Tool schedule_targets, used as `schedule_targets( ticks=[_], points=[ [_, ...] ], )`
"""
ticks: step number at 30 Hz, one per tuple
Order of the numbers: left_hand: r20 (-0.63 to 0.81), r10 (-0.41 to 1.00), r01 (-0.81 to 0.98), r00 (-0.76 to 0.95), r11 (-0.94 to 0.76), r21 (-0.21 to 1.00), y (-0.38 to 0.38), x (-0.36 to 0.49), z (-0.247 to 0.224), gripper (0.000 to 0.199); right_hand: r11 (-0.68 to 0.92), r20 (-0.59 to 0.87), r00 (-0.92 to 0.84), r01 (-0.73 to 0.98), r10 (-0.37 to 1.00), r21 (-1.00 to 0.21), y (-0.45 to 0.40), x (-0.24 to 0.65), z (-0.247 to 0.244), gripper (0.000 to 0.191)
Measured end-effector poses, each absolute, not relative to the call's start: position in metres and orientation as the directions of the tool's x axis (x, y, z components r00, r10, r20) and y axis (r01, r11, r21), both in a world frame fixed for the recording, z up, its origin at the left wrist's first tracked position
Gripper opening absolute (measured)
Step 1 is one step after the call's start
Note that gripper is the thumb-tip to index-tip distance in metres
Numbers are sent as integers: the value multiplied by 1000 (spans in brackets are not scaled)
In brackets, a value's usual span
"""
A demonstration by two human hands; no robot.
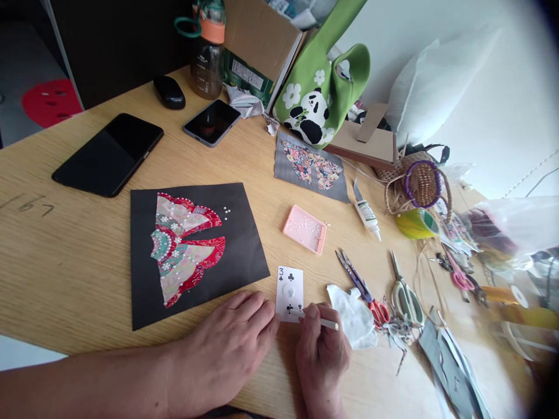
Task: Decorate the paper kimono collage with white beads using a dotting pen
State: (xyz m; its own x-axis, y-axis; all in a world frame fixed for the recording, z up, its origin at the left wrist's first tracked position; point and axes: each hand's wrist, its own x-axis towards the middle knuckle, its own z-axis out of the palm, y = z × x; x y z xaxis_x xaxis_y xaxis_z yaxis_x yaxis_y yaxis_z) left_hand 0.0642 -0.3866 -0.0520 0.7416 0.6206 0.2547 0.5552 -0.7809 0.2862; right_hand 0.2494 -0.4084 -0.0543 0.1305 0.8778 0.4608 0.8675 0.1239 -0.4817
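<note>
My right hand [323, 349] pinches a thin white stick [328, 323], its tip over the lower part of a three-of-clubs playing card [282, 302]. A white blob [288, 290] lies in the middle of the card. My left hand [238, 337] rests on the table, palm down with its fingers together, fingertips at the card's left edge; nothing shows in it. Left of the card lies a black sheet [244, 233] bearing a red, green and cream fabric piece [187, 250] trimmed with white beads. A pink tray [304, 230] of small beads sits above the card.
Scissors [360, 285], a second pair [404, 297], a crumpled white tissue [353, 317] and a glue bottle [367, 218] lie to the right. Behind are a tablet [109, 154], a phone [212, 122], a mouse [169, 92], a drink bottle [207, 64] and a green panda bag [314, 93].
</note>
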Motion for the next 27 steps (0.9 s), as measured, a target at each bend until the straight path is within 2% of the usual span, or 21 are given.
schedule_targets(
  ticks=[4, 11, 27],
  points=[
    [251, 618, 554, 745, -783, 283, -386, 64, -51, 30, 93, 470, 177, 863, 865, -496, -410, 251, -54, 22],
    [254, 615, 551, 746, -785, 282, -387, 65, -53, 29, 154, 452, 82, 874, 888, -461, -410, 250, -53, 24],
    [258, 608, 539, 751, -789, 294, -386, 66, -55, 30, -52, 437, 292, 874, 851, -484, -413, 257, -56, 32]
  ],
)
